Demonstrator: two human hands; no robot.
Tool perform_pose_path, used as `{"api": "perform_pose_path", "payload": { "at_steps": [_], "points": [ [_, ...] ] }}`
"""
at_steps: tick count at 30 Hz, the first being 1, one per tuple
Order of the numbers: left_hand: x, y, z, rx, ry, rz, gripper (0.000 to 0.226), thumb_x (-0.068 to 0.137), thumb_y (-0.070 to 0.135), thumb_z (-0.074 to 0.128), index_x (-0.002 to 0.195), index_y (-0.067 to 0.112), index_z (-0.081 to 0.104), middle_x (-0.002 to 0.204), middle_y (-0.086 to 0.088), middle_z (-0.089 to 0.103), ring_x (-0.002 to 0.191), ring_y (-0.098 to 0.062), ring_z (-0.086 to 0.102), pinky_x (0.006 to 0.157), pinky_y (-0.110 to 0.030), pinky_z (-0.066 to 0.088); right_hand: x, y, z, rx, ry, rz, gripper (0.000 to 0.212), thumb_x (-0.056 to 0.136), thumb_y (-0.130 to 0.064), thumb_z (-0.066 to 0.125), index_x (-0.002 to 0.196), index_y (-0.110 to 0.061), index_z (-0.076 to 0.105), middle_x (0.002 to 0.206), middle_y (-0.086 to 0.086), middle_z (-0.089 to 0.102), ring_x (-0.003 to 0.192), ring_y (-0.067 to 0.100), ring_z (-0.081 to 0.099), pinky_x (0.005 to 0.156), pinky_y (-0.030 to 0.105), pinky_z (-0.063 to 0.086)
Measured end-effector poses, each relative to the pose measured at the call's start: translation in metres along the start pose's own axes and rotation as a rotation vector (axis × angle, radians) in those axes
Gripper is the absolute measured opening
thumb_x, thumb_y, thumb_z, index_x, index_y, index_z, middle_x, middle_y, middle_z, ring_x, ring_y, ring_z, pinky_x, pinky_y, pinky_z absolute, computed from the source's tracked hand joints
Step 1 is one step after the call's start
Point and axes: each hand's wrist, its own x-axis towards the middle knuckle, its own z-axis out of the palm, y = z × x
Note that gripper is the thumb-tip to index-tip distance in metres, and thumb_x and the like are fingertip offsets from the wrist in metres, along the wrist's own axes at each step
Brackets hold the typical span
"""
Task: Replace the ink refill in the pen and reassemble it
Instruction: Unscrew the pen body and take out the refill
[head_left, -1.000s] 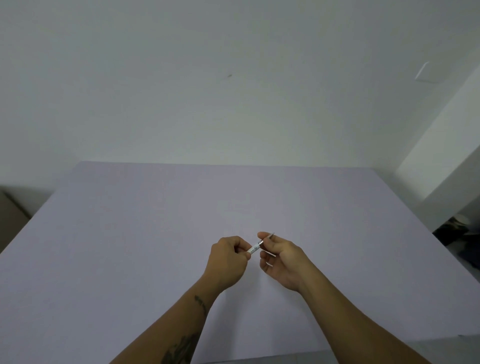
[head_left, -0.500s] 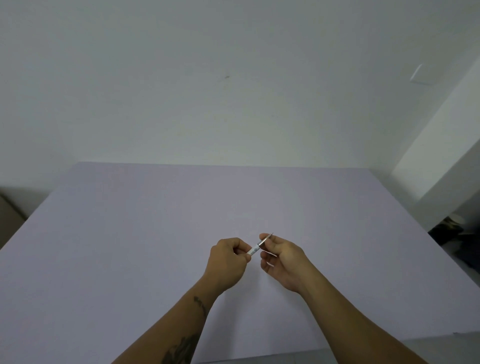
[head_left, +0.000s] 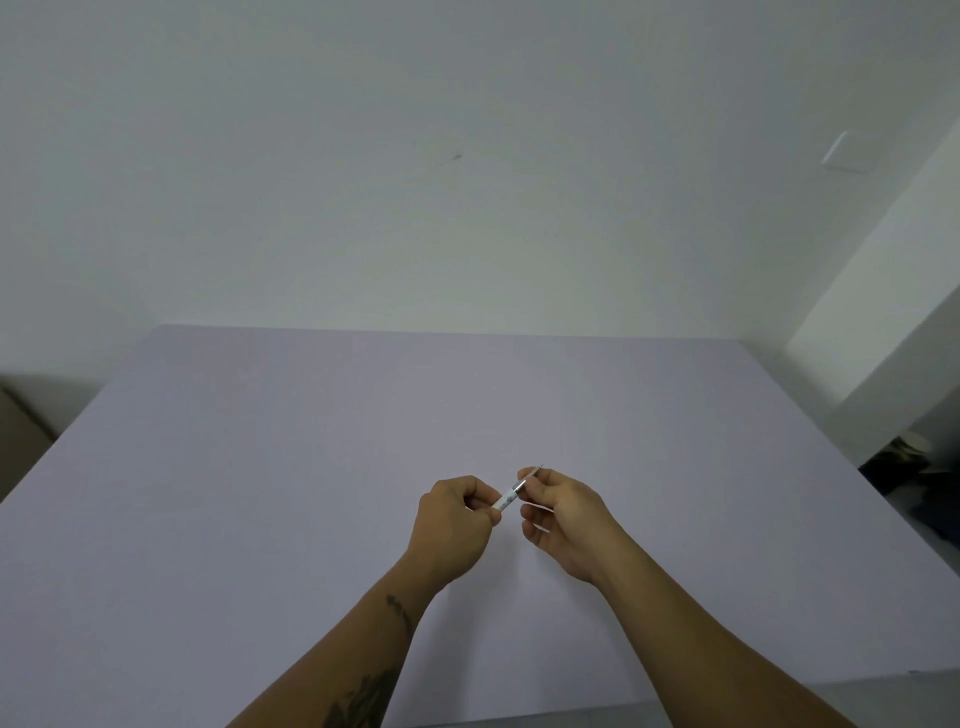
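A slim white pen (head_left: 508, 499) with a metal tip section is held between both hands above the lavender table (head_left: 260, 467). My left hand (head_left: 454, 525) is closed around the pen's rear barrel, most of which is hidden in the fist. My right hand (head_left: 563, 514) pinches the metal tip end between thumb and forefinger, and the fine point sticks out past the fingertips. The pen slants up to the right. I see no separate refill or loose part.
The table's right edge drops off near dark items on the floor (head_left: 904, 467). A white wall (head_left: 467, 182) stands behind the table's far edge. A brown object (head_left: 21, 431) shows at the far left.
Both hands stay almost in place with the pen between them. The right fingers have shifted slightly on the tip end.
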Motion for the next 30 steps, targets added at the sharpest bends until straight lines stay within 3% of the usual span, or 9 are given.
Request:
{"api": "perform_pose_path", "payload": {
  "at_steps": [5, 13, 19, 25, 30],
  "points": [
    [0.001, -0.003, -0.002, -0.001, 0.003, -0.014, 0.015, 0.088, 0.006, 0.065, 0.084, 0.019, 0.072, 0.072, 0.003, 0.065, 0.056, -0.007, 0.052, 0.045, -0.011, 0.036, 0.000, 0.001, -0.001, -0.017, -0.012, -0.001, 0.019, 0.098, -0.015, 0.058, 0.106, -0.013, 0.075, 0.093, 0.007, 0.065, 0.082, 0.022, 0.056, 0.070, 0.033, 0.053],
    [0.001, -0.004, -0.004, -0.013, -0.015, -0.022, 0.020, 0.088, 0.007, 0.065, 0.078, 0.023, 0.070, 0.070, 0.004, 0.064, 0.056, -0.007, 0.053, 0.045, -0.011, 0.037, 0.001, -0.002, 0.006, -0.046, 0.041, -0.016, 0.014, 0.097, -0.018, 0.062, 0.098, -0.007, 0.072, 0.093, 0.008, 0.065, 0.080, 0.020, 0.056, 0.070, 0.033, 0.053],
    [0.003, -0.004, -0.008, -0.014, -0.006, -0.017, 0.019, 0.087, 0.007, 0.065, 0.077, 0.022, 0.070, 0.068, 0.004, 0.064, 0.055, -0.007, 0.052, 0.046, -0.012, 0.037, 0.002, -0.004, 0.007, -0.040, 0.001, -0.022, 0.020, 0.100, -0.014, 0.056, 0.109, -0.010, 0.072, 0.098, 0.008, 0.065, 0.087, 0.022, 0.057, 0.073, 0.034, 0.052],
    [0.003, -0.002, -0.009, -0.011, 0.000, -0.002, 0.014, 0.088, 0.007, 0.065, 0.084, 0.018, 0.072, 0.071, 0.004, 0.063, 0.057, -0.007, 0.052, 0.047, -0.011, 0.036, 0.004, -0.001, 0.010, -0.093, 0.002, -0.013, 0.014, 0.096, -0.021, 0.063, 0.094, -0.010, 0.072, 0.091, 0.007, 0.063, 0.082, 0.021, 0.056, 0.069, 0.032, 0.051],
    [0.004, -0.005, -0.010, -0.005, 0.003, -0.006, 0.013, 0.089, 0.006, 0.065, 0.087, 0.015, 0.073, 0.073, 0.002, 0.064, 0.057, -0.007, 0.051, 0.046, -0.011, 0.036, 0.005, -0.001, 0.009, -0.074, -0.006, -0.015, 0.018, 0.098, -0.012, 0.057, 0.105, -0.013, 0.075, 0.096, 0.008, 0.064, 0.085, 0.022, 0.057, 0.072, 0.034, 0.052]
  ]
}}
